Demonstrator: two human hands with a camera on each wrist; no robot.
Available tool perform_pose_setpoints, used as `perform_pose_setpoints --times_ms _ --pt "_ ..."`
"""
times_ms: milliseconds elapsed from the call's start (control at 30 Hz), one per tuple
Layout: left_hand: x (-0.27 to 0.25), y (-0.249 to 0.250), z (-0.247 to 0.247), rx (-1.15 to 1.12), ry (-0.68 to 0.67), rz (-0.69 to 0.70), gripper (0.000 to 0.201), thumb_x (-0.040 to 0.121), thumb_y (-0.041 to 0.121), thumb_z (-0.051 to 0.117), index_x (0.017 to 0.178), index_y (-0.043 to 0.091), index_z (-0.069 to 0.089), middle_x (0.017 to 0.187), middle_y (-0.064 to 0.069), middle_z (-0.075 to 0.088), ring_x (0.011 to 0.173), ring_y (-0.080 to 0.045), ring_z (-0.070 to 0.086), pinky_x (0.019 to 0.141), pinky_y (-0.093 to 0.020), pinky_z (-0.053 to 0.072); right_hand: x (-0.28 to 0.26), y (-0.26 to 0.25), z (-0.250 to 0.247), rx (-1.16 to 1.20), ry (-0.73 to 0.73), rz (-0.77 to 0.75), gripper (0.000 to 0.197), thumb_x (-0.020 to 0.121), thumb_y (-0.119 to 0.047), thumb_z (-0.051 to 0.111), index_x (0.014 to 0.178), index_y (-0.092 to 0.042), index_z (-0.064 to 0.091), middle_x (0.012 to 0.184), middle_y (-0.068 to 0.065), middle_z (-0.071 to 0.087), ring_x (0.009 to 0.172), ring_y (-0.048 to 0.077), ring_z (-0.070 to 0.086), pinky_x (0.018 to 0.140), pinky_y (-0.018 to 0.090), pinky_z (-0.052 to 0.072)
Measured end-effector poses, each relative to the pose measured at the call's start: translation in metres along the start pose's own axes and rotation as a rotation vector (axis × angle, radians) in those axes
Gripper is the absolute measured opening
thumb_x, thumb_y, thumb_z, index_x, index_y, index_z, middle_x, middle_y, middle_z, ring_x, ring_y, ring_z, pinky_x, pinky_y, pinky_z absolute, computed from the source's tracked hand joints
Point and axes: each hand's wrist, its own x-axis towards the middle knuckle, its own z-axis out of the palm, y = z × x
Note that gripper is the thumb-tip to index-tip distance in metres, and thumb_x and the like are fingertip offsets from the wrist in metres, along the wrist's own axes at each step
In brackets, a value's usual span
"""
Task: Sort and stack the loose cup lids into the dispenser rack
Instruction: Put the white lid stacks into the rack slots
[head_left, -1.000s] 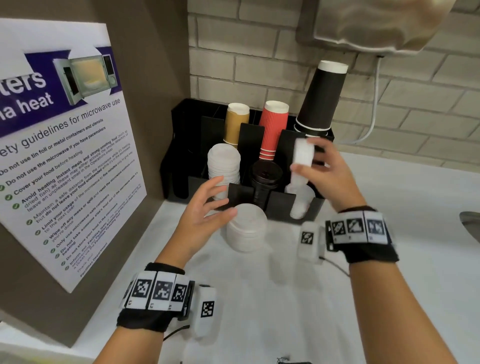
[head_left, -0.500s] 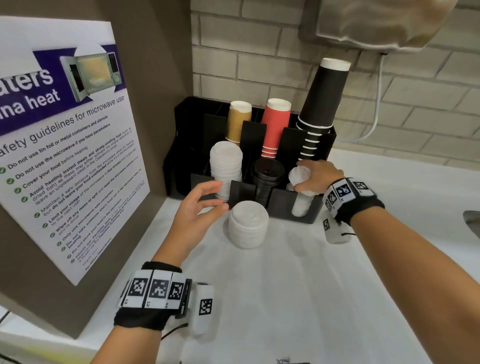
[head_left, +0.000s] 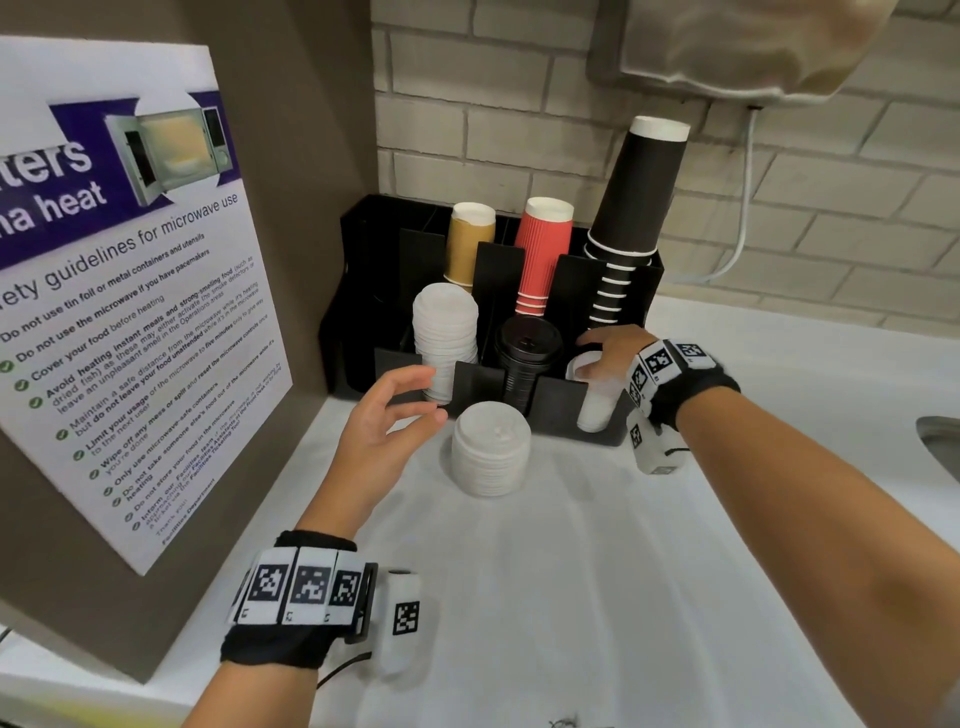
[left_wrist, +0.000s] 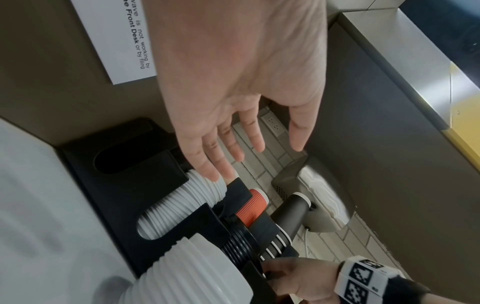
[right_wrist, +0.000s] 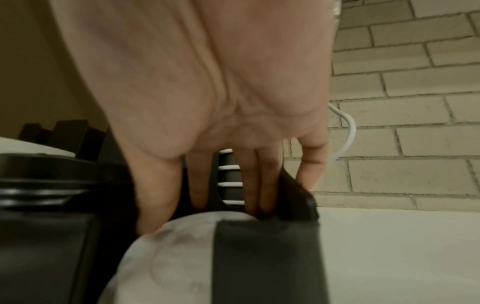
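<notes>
Right arm: reaches forward to the front right slot of the black dispenser rack (head_left: 550, 402).
Right hand (head_left: 613, 353): palm down over the small white lids (head_left: 592, 400) in that slot; fingers lie straight on and behind the top lid, thumb at its left edge.
Left hand (head_left: 384, 421): raised off the white counter (head_left: 571, 571), fingers spread and loosely bent, holding nothing.
Loose lids: a white loose stack (head_left: 491, 449) stands on the counter against the rack's front, just right of the left thumb, not touched.
Rack lids: tall white lid stack (head_left: 445, 338) front left, black lid stack (head_left: 527, 358) in the middle.
Cups: tan, red and black stacks behind.
</notes>
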Motion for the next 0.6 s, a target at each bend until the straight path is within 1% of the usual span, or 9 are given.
perform_pose_setpoints --times_ms 67,133,200,300,400,500,533,567,600 --pt "0.0 -0.001 -0.001 0.006 0.008 0.0 0.036 0.089 0.013 0.066 0.116 0.035 0.059 0.121 0.016 0.059 0.102 -0.004 0.064 0.09 -0.021 0.045 0.002 0.003 0.003 0.038 0.114 0.068 0.037 0.096 -0.026 0.053 0.132 -0.016 0.054 0.135 0.009 0.052 0.125 0.026 0.048 0.11 0.04 0.031" --pt "0.0 -0.001 0.0 0.012 0.011 -0.002 0.036 0.089 0.012 0.066 0.116 0.034 0.059 0.122 0.014 0.059 0.102 -0.004 0.064 0.091 -0.023 0.045 0.004 0.005 0.004 0.014 0.097 0.083 0.032 0.097 -0.025 0.048 0.126 -0.015 0.059 0.131 0.008 0.055 0.124 0.026 0.048 0.11 0.044 0.029" --pt "0.0 -0.002 0.0 0.008 0.011 -0.005 0.036 0.089 0.011 0.066 0.116 0.033 0.059 0.123 0.012 0.059 0.101 -0.006 0.064 0.091 -0.023 0.045 0.006 0.005 0.009 0.0 0.021 0.086 0.036 0.099 -0.026 0.043 0.132 -0.017 0.054 0.137 0.008 0.051 0.129 0.027 0.042 0.112 0.047 0.025" --pt "0.0 -0.002 0.002 0.005 0.006 -0.006 0.036 0.089 0.012 0.066 0.116 0.034 0.059 0.123 0.011 0.059 0.102 -0.008 0.064 0.091 -0.024 0.046 0.006 0.004 0.013 -0.05 -0.059 0.139 0.044 0.1 -0.026 0.038 0.145 -0.024 0.039 0.15 0.007 0.036 0.139 0.027 0.027 0.115 0.05 0.014" --pt "0.0 -0.003 0.002 -0.001 0.009 -0.008 0.035 0.088 0.012 0.067 0.115 0.035 0.06 0.123 0.012 0.059 0.102 -0.007 0.064 0.091 -0.024 0.046 0.01 0.003 0.015 -0.107 -0.081 0.124 0.046 0.099 -0.026 0.037 0.145 -0.025 0.037 0.151 0.006 0.034 0.14 0.028 0.023 0.113 0.051 0.015" --pt "0.0 -0.004 0.001 0.002 0.01 -0.002 0.035 0.089 0.012 0.067 0.114 0.035 0.06 0.121 0.015 0.06 0.1 -0.005 0.064 0.09 -0.023 0.046 0.014 0.006 0.018 -0.116 -0.062 0.111 0.045 0.098 -0.022 0.04 0.143 -0.029 0.041 0.148 0.005 0.037 0.138 0.028 0.025 0.111 0.055 0.015" --pt "-0.001 -0.004 0.0 0.004 0.011 0.0 0.035 0.088 0.012 0.067 0.113 0.036 0.06 0.12 0.016 0.06 0.1 -0.004 0.064 0.089 -0.023 0.046 0.014 0.007 0.017 -0.112 -0.024 0.094 0.046 0.097 -0.019 0.041 0.141 -0.029 0.043 0.145 0.005 0.04 0.135 0.029 0.028 0.11 0.054 0.018" --pt "-0.001 -0.004 -0.001 0.005 0.014 0.002 0.035 0.088 0.013 0.067 0.112 0.037 0.06 0.119 0.017 0.06 0.099 -0.002 0.064 0.088 -0.022 0.046 0.012 0.008 0.015 -0.085 0.06 0.062 0.045 0.095 -0.016 0.042 0.138 -0.029 0.047 0.14 0.007 0.044 0.132 0.029 0.033 0.108 0.053 0.023" --pt "0.0 -0.005 -0.002 0.007 0.02 0.003 0.035 0.088 0.014 0.067 0.112 0.039 0.06 0.118 0.019 0.06 0.099 -0.001 0.064 0.086 -0.02 0.046 0.01 0.007 0.013 -0.015 0.183 0.008 0.042 0.094 -0.014 0.044 0.134 -0.027 0.052 0.134 0.008 0.048 0.126 0.03 0.039 0.105 0.05 0.029"
